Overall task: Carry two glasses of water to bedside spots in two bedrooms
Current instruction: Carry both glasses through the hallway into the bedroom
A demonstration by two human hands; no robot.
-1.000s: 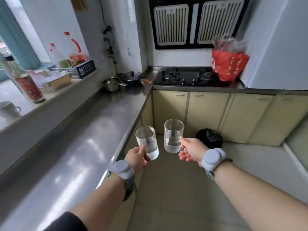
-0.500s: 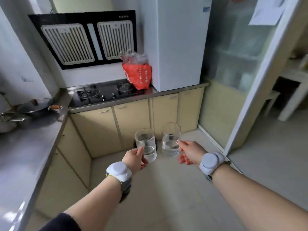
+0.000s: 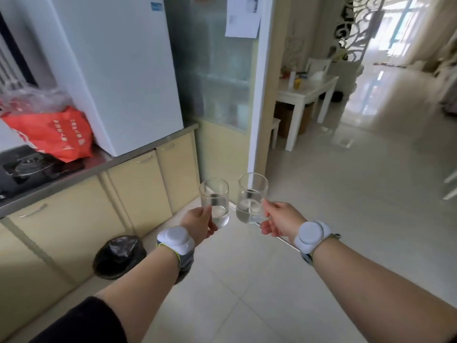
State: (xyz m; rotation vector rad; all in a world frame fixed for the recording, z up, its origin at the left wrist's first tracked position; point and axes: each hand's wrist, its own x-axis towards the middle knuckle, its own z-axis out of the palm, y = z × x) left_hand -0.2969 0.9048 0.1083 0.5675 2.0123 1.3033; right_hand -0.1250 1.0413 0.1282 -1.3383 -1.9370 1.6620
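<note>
Two clear glasses, each partly filled with water, are held upright side by side in front of me over the tiled floor. My left hand (image 3: 197, 224) grips the left glass (image 3: 214, 201) low on its side. The right glass (image 3: 251, 197) sits in my right hand (image 3: 278, 221), fingers wrapped around its lower part. The two glasses are close together but apart. Both wrists carry a white round band.
Yellow cabinets (image 3: 138, 194) under a steel counter run along the left, with a white fridge (image 3: 118, 70), a red bag (image 3: 54, 132) and a stove. A black bin (image 3: 118, 256) stands on the floor. Ahead right, a doorway frame (image 3: 257, 107) opens to a white table (image 3: 306, 95).
The view has swung to the right, from the counter and stove toward the doorway and the room beyond. Both hands keep the glasses in the same hold in front of me.
</note>
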